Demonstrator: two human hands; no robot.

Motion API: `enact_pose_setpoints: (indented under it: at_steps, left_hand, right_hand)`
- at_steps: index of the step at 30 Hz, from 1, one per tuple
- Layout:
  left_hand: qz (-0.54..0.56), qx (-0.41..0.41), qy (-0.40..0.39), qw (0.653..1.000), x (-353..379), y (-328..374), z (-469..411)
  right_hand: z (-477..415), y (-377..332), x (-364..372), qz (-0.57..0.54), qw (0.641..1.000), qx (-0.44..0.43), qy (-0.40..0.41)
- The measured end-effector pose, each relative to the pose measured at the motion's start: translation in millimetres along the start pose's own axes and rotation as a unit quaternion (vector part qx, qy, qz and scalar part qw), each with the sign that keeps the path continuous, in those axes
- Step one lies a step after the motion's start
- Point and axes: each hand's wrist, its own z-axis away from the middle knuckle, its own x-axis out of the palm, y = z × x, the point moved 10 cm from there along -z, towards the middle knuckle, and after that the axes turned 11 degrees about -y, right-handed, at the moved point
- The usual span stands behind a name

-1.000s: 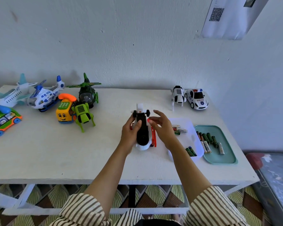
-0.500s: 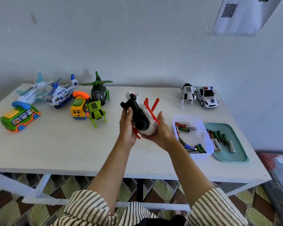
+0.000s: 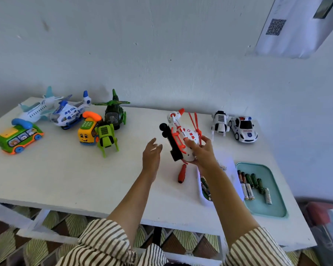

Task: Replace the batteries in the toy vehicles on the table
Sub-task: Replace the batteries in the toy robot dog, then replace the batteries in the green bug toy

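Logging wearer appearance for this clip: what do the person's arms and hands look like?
The left hand and right hand are bare, with no gloves or watch visible. The forearms are uncovered. The left sleeve and right sleeve are loose, brown-and-cream striped, and end near the elbows.

A pale wall fills the far side, scuffed in a few spots at the left. High on the right hangs a white sheet bearing a QR code (a dark rectangle sits at its top corner). The near floor shows fan-shaped tiles in cream, green and brown. At near right lies a red and dark bundle, too blurred to identify.
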Motion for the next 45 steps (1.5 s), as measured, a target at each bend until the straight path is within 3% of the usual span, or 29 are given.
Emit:
enact_pose_setpoints:
  at_steps: [2,5,7,10,19,25,30,34,37,39,42,45]
  left_hand:
    - [-0.215,0.034,-0.004,0.976,-1.5,-6.7,-10.1]
    - [-0.504,0.059,-0.051,0.86,3.3,-34.8,-21.1]
    - [-0.569,0.067,-0.049,0.818,2.1,-44.5,-24.5]
    - [-0.586,0.077,-0.027,0.806,3.6,-40.9,-25.3]
    - [-0.565,0.078,-0.012,0.821,3.8,-38.5,-19.3]
    - [-0.566,0.067,-0.007,0.822,3.3,-40.0,-17.0]
    - [-0.545,0.054,-0.027,0.836,6.6,-41.7,-17.2]
    - [-0.35,0.075,0.001,0.934,-13.6,-29.2,-20.2]
    - [-0.222,0.12,0.062,0.966,-37.3,-3.3,-10.8]
    - [-0.214,0.159,0.107,0.958,-57.1,21.0,-0.7]
    - [-0.306,0.204,0.203,0.908,-97.4,55.2,10.3]
    - [-0.357,0.077,0.273,0.89,-145.5,60.8,2.6]
  right_hand:
    - [-11.2,-18.3,-15.0,0.03,0.998,-0.033,0.037]
    - [-34.1,-45.8,-33.6,0.147,0.979,-0.09,0.104]
    - [-53.0,-66.1,-41.3,0.266,0.943,-0.132,0.151]
    - [-86.1,-82.0,-44.4,0.401,0.887,-0.134,0.187]
    - [-127.6,-68.6,-48.7,0.564,0.802,-0.076,0.18]
    - [-121.5,-68.6,-52.7,0.576,0.797,-0.044,0.178]
    - [-85.4,-72.7,-42.0,0.581,0.779,-0.101,0.213]
    - [-74.8,-54.7,-3.0,0.544,0.813,-0.174,0.115]
    - [-74.1,-29.8,40.5,0.503,0.834,-0.225,0.008]
    - [-74.0,-7.0,73.5,0.506,0.833,-0.217,-0.061]
    - [-73.3,30.4,117.2,0.529,0.812,-0.204,-0.141]
    - [-79.8,67.2,138.3,0.568,0.789,-0.165,-0.167]
